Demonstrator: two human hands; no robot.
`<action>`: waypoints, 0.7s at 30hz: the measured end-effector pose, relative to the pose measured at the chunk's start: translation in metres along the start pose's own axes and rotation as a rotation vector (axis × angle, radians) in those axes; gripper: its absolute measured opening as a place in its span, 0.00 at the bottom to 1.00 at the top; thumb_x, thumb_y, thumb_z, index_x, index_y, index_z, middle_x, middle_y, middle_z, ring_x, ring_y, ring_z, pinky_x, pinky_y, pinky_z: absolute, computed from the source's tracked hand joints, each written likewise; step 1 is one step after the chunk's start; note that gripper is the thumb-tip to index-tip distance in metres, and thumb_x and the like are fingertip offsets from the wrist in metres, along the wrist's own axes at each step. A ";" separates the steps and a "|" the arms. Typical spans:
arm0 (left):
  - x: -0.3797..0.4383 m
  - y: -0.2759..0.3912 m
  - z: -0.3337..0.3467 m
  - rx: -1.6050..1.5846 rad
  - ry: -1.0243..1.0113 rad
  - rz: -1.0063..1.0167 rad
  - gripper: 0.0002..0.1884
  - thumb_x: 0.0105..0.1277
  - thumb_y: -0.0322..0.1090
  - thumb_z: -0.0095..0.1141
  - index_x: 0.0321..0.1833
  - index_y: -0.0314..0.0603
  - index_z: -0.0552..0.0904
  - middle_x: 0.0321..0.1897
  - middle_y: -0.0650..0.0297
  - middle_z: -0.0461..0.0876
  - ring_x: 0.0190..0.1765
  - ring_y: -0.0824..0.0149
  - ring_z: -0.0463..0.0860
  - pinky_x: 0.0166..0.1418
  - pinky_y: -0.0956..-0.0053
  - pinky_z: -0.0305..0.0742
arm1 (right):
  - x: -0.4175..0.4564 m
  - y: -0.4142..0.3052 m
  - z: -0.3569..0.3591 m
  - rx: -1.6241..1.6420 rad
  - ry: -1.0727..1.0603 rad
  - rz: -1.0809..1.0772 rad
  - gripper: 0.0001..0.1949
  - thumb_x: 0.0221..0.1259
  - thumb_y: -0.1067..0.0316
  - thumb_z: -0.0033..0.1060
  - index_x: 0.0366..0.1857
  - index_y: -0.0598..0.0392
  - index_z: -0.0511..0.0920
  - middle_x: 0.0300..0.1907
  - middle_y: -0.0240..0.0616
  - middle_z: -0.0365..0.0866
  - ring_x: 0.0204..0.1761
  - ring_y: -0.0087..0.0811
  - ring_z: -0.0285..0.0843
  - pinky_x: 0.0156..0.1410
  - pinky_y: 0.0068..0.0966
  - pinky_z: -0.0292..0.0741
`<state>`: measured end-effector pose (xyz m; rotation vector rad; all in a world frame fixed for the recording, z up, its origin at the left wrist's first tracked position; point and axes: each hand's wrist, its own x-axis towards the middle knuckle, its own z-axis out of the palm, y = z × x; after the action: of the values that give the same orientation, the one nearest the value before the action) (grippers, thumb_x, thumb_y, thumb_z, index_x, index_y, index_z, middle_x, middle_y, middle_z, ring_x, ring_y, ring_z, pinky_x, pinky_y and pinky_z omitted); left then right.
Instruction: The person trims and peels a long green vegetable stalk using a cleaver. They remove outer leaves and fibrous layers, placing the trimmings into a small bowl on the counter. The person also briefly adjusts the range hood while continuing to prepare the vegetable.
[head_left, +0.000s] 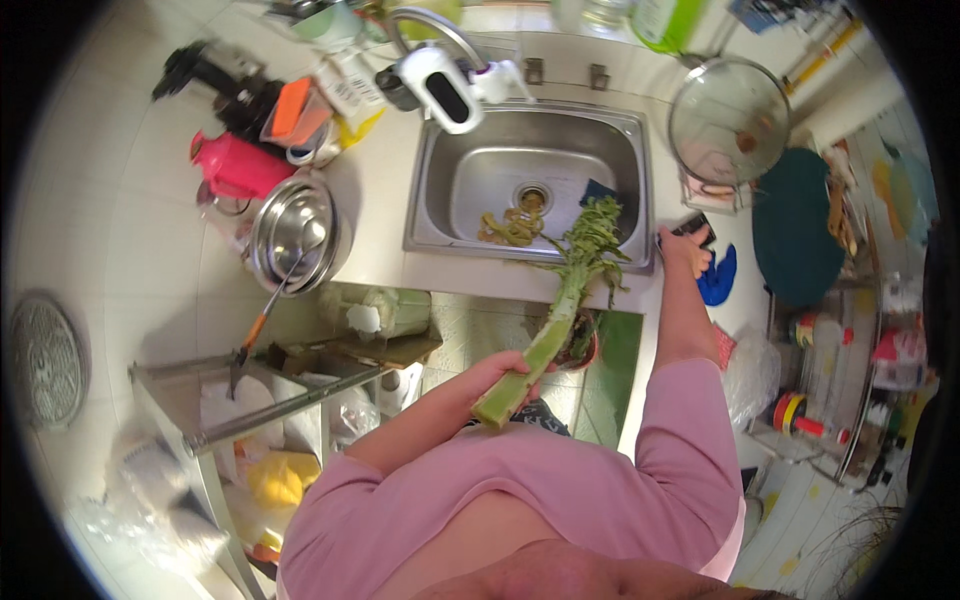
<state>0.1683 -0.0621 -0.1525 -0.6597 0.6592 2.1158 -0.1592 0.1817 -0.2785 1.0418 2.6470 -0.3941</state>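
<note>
My left hand (514, 371) grips the thick lower stalk of a long green leafy-topped stem vegetable (551, 337). The stalk slants up and to the right, and its leafy head lies over the front right rim of the steel sink (525, 139). Yellowish-brown peelings (517, 225) lie by the drain, and a dark square pad (598, 191) rests behind the leaves. On the counter right of the sink, my right hand (688, 249) is on a dark object (691, 225), partly covered by the fingers; whether it grips it is unclear. A blue object (720, 276) lies beside that hand.
A white faucet (446, 90) overhangs the sink's back left. Steel bowls with a ladle (294, 232) stand left. At right are a glass lid (729, 120), a dark green oval board (799, 225) and a wire rack (832, 390). A metal shelf (262, 412) stands lower left.
</note>
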 end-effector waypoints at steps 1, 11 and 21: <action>0.004 -0.002 -0.004 -0.018 -0.001 -0.013 0.32 0.59 0.43 0.46 0.66 0.32 0.69 0.28 0.59 0.78 0.25 0.69 0.77 0.29 0.77 0.76 | 0.003 -0.003 -0.002 0.019 -0.013 0.028 0.58 0.40 0.36 0.72 0.77 0.25 0.40 0.66 0.53 0.60 0.66 0.48 0.63 0.66 0.45 0.68; 0.017 -0.004 -0.023 0.024 -0.033 0.014 0.30 0.59 0.44 0.47 0.63 0.36 0.72 0.29 0.58 0.80 0.25 0.66 0.79 0.29 0.72 0.77 | 0.064 0.040 -0.023 1.156 -0.699 0.215 0.23 0.40 0.49 0.76 0.40 0.44 0.76 0.40 0.32 0.78 0.40 0.33 0.79 0.39 0.32 0.77; -0.012 0.007 0.006 0.167 0.025 0.151 0.27 0.61 0.44 0.46 0.61 0.37 0.72 0.31 0.56 0.80 0.27 0.66 0.80 0.31 0.71 0.77 | -0.074 0.250 -0.108 1.494 -0.940 0.038 0.32 0.50 0.41 0.68 0.59 0.45 0.73 0.50 0.37 0.81 0.48 0.36 0.80 0.45 0.38 0.76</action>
<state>0.1682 -0.0688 -0.1388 -0.5598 0.9140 2.1636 0.0498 0.3494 -0.1906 0.7586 1.1838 -2.2827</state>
